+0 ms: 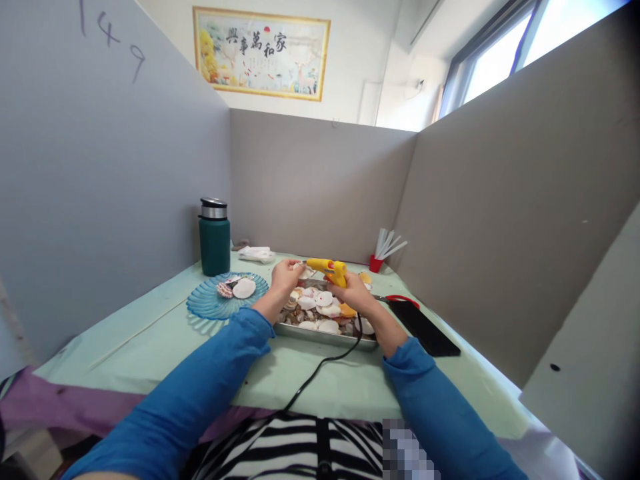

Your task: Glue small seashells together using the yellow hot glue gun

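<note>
My right hand (354,291) is wrapped round the grip of a yellow hot glue gun (327,268), whose nozzle points left. A small pale seashell (303,271) is pinched in my left hand (285,279), right at the nozzle tip; whether the two touch I cannot tell. Below both hands lies a metal tray (320,335) heaped with white, brown and orange shells (325,308). To the left, a blue scalloped glass plate (200,303) bears a white shell (244,288) and a striped reddish one (225,289). The gun's black cord (325,361) runs over the tray's front edge towards me.
A green bottle (215,247) stands behind the plate, near a white packet (257,254). At the back right, a red cup (376,264) holds several glue sticks (387,244). Red-handled scissors (404,301) and a black flat slab (425,328) lie right of the tray. Grey partitions (320,180) enclose the table.
</note>
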### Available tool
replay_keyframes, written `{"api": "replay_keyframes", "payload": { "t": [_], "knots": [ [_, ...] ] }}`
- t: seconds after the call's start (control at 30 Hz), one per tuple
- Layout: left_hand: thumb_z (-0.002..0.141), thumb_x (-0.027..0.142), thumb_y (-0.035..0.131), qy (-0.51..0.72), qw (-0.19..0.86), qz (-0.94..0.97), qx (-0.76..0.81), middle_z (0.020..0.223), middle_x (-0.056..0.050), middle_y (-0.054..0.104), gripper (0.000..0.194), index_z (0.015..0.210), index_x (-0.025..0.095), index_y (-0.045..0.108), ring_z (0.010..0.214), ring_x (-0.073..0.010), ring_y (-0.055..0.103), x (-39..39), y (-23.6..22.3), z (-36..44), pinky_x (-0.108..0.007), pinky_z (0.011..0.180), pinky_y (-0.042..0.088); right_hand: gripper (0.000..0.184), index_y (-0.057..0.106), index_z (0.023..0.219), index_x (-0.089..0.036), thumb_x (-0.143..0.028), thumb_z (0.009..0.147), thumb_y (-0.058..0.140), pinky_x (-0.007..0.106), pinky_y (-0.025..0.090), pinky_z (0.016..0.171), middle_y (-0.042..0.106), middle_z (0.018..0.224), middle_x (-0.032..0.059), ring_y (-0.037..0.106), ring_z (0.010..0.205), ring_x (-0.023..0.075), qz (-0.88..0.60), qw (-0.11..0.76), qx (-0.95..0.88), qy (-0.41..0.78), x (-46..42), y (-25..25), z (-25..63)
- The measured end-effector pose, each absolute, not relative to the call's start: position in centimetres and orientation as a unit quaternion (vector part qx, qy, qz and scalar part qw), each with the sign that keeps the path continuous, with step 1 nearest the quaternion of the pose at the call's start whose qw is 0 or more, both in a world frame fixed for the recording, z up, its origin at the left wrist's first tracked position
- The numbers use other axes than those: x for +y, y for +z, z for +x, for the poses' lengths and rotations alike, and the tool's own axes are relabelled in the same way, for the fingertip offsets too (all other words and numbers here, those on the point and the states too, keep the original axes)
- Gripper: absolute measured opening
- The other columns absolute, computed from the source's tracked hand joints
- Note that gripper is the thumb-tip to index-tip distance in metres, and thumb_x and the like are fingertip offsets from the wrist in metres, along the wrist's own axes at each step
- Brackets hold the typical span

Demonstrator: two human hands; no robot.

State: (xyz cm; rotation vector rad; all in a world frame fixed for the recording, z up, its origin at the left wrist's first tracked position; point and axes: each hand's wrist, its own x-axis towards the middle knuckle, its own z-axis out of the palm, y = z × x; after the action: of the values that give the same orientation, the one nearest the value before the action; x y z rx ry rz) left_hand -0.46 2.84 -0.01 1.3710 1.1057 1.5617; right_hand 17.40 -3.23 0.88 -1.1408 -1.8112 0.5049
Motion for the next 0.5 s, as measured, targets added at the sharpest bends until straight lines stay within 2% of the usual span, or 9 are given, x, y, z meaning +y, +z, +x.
{"api": "replay_keyframes", "payload": {
  "t": [0.17, 0.5],
  "knots": [
    [0.072, 0.020, 0.065, 0.615, 0.381, 0.529, 0.444, 0.070, -0.004, 0.062, 0.018, 0.087, 0.013, 0.060, 0.055, -0.0129, 0.059, 2.64, 0.28, -0.38, -0.022, 0.048, 0.048, 0.027, 0.065, 0.092, -0.012, -0.023, 0.069, 0.055, 0.024, 0.041, 0.056, 0.056, 0.063, -0.0005, 0.052, 0.059, 0.0134, -0.462, 0.454, -0.737, 0.194, -3.32, 0.96, 17.44],
    [0.075, 0.017, 0.062, 0.625, 0.445, 0.490, 0.413, 0.070, -0.005, 0.062, 0.015, 0.088, 0.014, 0.056, 0.054, -0.0142, 0.060, 2.23, 0.65, -0.40, -0.023, 0.047, 0.048, 0.030, 0.065, 0.095, -0.012, -0.024, 0.070, 0.056, 0.024, 0.042, 0.058, 0.057, 0.065, 0.0001, 0.053, 0.062, 0.0144, -0.459, 0.462, -0.732, 0.201, -3.15, 0.77, 17.53]
  ]
}}
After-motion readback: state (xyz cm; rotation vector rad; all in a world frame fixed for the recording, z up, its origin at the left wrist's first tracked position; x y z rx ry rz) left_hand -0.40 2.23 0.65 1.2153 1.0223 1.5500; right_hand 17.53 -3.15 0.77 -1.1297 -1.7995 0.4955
